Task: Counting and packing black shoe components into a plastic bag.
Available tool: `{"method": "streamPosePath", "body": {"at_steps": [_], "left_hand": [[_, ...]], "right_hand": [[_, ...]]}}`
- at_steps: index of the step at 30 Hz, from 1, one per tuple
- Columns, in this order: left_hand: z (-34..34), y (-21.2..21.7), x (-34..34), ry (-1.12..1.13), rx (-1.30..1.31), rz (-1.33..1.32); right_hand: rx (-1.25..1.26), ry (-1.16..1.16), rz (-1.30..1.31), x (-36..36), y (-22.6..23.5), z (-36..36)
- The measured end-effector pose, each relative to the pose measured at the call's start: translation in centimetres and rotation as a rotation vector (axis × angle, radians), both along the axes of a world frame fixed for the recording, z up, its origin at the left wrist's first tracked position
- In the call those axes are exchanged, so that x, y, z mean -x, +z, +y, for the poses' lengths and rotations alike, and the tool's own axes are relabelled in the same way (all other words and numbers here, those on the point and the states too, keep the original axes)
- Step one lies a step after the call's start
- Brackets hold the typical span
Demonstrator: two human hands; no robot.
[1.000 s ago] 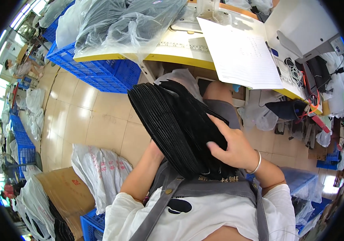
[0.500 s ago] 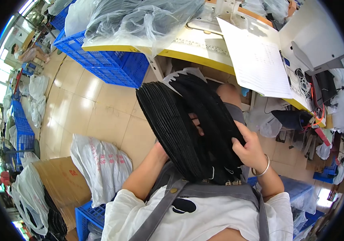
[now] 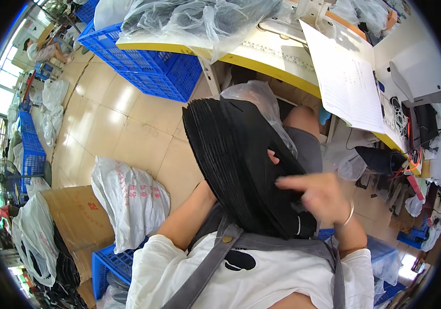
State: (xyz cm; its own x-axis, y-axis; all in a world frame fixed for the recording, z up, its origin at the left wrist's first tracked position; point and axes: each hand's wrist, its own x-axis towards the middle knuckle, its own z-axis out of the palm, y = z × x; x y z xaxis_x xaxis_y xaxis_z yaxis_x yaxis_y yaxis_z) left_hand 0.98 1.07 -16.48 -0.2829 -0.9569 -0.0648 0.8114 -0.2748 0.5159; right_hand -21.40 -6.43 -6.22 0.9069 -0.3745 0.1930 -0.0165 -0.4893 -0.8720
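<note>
A thick stack of black, flat, curved fabric pieces (image 3: 225, 159) stands tilted over my lap, its many layered edges toward the left. My left hand (image 3: 273, 157) grips it from beneath and behind; only some fingertips show through the gap in the pieces, and the rest is hidden by the stack. Over the stack's right side is my right hand (image 3: 326, 197), blurred by motion, with the index finger stretched toward the top piece and nothing visible in it. Whether that fingertip touches the fabric I cannot tell. A clear plastic bag (image 3: 254, 95) lies behind the stack.
Ahead is a sewing table (image 3: 261, 72) with a yellow edge, bearing an open notebook (image 3: 341, 77) and plastic-wrapped goods (image 3: 179, 26). Blue crates (image 3: 153, 77) stand at its left. A white sack (image 3: 128, 201) and a carton (image 3: 79, 221) sit at lower left.
My right hand has let go of the stack's right edge and moved slightly away, index finger out. The right-hand pieces, which were fanned apart, now lie closer against the stack.
</note>
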Motion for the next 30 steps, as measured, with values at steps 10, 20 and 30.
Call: {"method": "streamPosePath", "body": {"at_steps": [10,20,30], "left_hand": [[-0.1,0.5,0.5,0.016,0.049,0.182],[-1.2,-2.6,1.3,0.310,-0.254,0.148],[1.2,-5.5,-0.8,0.494,-0.608,0.115]], "right_hand": [[-0.735,0.208,0.128,-4.6,-10.4,-10.2],[-1.180,0.279,0.153,-3.1,-12.1,-12.0],[-0.967,-0.037,0.030,-0.2,-7.6,-9.7]]}}
